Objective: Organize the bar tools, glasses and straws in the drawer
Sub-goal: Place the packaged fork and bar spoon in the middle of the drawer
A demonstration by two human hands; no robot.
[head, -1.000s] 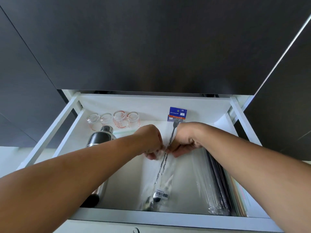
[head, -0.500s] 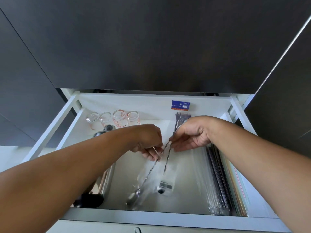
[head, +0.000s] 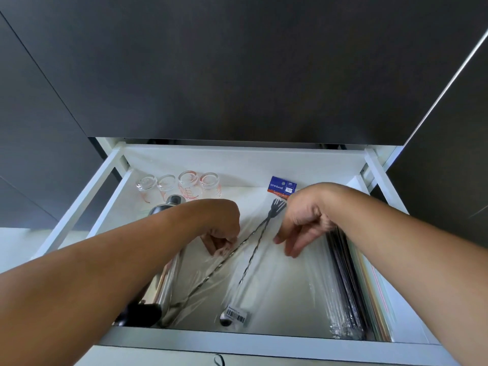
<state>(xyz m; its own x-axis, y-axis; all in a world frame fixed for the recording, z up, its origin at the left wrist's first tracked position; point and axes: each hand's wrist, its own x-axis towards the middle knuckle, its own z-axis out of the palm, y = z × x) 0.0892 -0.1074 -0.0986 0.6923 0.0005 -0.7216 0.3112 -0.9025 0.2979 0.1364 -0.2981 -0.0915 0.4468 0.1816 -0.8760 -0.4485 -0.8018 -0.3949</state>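
Two twisted-stem bar spoons lie in the white drawer point(head: 264, 336), crossing just below a fork tip point(head: 277, 206). My left hand point(head: 224, 228) pinches the stem of one bar spoon point(head: 211, 276), which slants down-left toward the shaker. The second bar spoon point(head: 249, 262) sits in a clear plastic sleeve with a barcode sticker point(head: 236, 317) near the drawer front. My right hand point(head: 303, 220) hovers just right of the stems with fingers apart, holding nothing I can see. Several small glasses point(head: 179, 184) stand at the back left. Straw packs point(head: 346, 286) lie along the right side.
A steel cocktail shaker point(head: 169, 273) lies along the left side, partly under my left arm. A blue label card point(head: 282, 186) rests at the back wall. Dark cabinet fronts point(head: 237, 62) rise above the drawer. Bare drawer floor shows between spoons and straws.
My left hand has swung one spoon's bowl end leftward, so the two spoons now spread apart. My right hand has let go of the stem and opened its fingers.
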